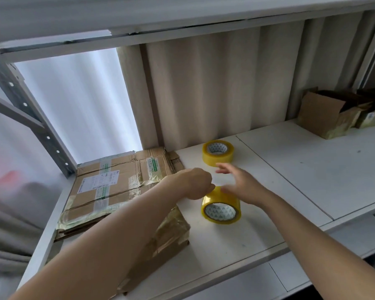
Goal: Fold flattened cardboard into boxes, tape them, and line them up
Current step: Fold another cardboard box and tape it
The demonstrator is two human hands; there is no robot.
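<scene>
A: Where are the hands?

B: Both are out over the white shelf (pixel 290 169). The left hand (pixel 195 184) is curled, its fingertips at the top edge of the near tape roll (pixel 221 205). Whether it pinches the tape end or only touches the roll, I cannot tell; the fingers are hidden behind the knuckles.

A: And the right hand?

B: The right hand (pixel 243 185) is released, fingers spread and fairly straight, a little blurred. It sits just above and behind the same roll, with its palm close to the roll's upper right side. It grasps nothing that I can see.

A: How does that roll lie?

B: Tilted on its edge, the core opening facing the camera. It is yellowish clear tape with a patterned white core.

A: Any other tape?

B: A far roll (pixel 218 152) lies flat further back on the shelf, near the curtain (pixel 204 87), apart from both hands.

A: Where is the cardboard?

B: A flattened stack (pixel 108 185) lies at the left end of the shelf, with old tape and printed labels on top. In front of it, under the left forearm, sits a folded box (pixel 171 232) wrapped with glossy tape, touching the stack's near edge.

A: Anything lined up?

B: Two open boxes (pixel 329 113) stand side by side at the far right of the shelf, flaps up, the second partly cut off by the frame edge. A grey metal upright (pixel 30 118) stands at the left.
</scene>
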